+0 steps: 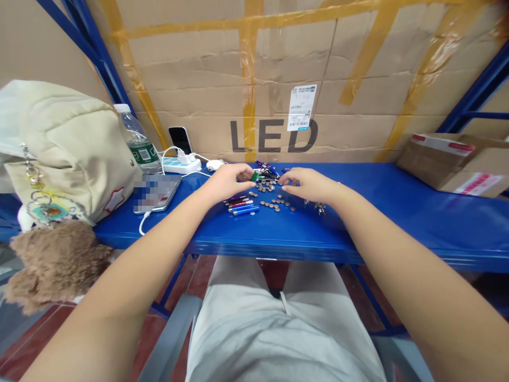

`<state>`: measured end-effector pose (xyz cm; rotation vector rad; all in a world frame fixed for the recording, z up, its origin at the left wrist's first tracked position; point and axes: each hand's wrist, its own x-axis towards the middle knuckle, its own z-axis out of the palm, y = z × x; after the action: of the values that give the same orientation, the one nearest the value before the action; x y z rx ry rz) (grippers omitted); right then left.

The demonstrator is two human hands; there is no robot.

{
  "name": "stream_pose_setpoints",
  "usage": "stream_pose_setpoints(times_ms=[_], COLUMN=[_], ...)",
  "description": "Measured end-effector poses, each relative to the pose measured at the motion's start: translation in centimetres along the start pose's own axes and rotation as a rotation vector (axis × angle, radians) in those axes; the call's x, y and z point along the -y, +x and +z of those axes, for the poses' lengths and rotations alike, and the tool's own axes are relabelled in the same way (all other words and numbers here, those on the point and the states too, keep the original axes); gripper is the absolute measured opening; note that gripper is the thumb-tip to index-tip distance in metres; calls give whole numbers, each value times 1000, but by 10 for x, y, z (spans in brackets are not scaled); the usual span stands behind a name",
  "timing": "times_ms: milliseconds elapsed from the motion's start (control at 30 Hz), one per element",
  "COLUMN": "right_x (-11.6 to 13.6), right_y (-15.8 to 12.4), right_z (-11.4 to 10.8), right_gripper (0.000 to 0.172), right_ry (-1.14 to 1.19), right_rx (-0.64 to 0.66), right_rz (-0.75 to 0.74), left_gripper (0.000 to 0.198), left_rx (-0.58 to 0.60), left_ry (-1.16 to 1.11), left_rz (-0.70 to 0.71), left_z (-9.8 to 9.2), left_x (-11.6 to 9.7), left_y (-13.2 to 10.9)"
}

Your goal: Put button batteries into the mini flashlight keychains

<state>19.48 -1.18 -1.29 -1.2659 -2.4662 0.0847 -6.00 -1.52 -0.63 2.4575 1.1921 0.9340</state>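
Observation:
My left hand (231, 179) is closed at the fingertips on a small green metal tube (254, 176), partly hidden by the fingers. Opposite it, my right hand (304, 184) hovers with thumb and fingers apart and nothing visible in them. Between and below the hands lie several small round metal discs (274, 204), like button cells. A pile of coloured metal tubes (267, 171) sits just behind them. Beneath my left hand, several more tubes, including a blue tube (245, 210), lie side by side. Small silvery metal parts (320, 208) rest under my right wrist.
On the left of the blue table (397, 223) are a cream bag (75, 143), a water bottle (139, 143), a power strip (181, 164) and a phone (159, 193) on a cable. A cardboard box (457, 164) stands right. A large taped carton (191, 79) walls the back.

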Motion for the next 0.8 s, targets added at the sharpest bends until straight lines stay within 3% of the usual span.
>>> stream_pose_setpoints(times_ms=[167,267,433,800], right_x=[3,1,-2,-8], right_y=[11,14,11,2], right_z=[14,15,10,0], right_gripper=[44,39,23,32], right_ry=[-62,-93,-94,-18], right_rx=[25,39,18,18], right_rz=[-157,-156,-88,120], left_gripper=[21,18,17,20], left_rx=[21,45,72,82], left_ry=[-30,-37,-59,-21], left_rz=[27,51,72,63], left_z=[2,3,4,2], left_x=[-1,1,1,1], left_y=[0,0,-1,-1])
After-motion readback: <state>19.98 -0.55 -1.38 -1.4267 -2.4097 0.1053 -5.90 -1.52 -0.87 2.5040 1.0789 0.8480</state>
